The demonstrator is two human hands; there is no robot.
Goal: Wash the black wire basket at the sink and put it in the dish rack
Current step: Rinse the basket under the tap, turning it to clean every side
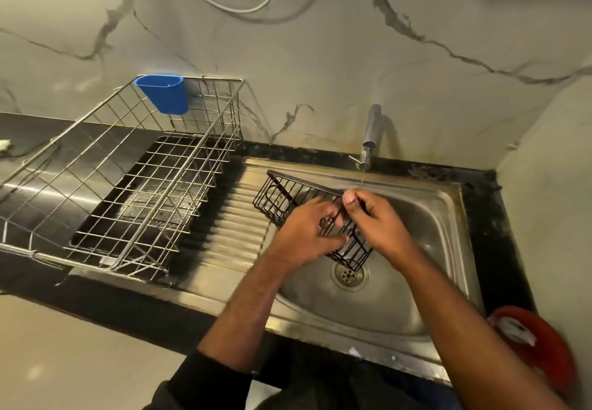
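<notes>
The black wire basket (282, 196) hangs tilted over the steel sink (426, 214), one end above the ribbed drainboard, the other above the drain. My left hand (304, 233) grips its near side, fingers curled through the wires. My right hand (374, 220) pinches the top rim, thumb on the wire. A thin stream of water falls from the tap (368, 140) just behind my right thumb. The metal dish rack (121, 185) stands on the counter to the left, nothing in it.
A blue plastic cup holder (165, 92) hangs on the rack's back corner. A black tray lies under the rack. A red object (538, 342) sits at the sink's right front corner. The marble wall rises close behind the tap.
</notes>
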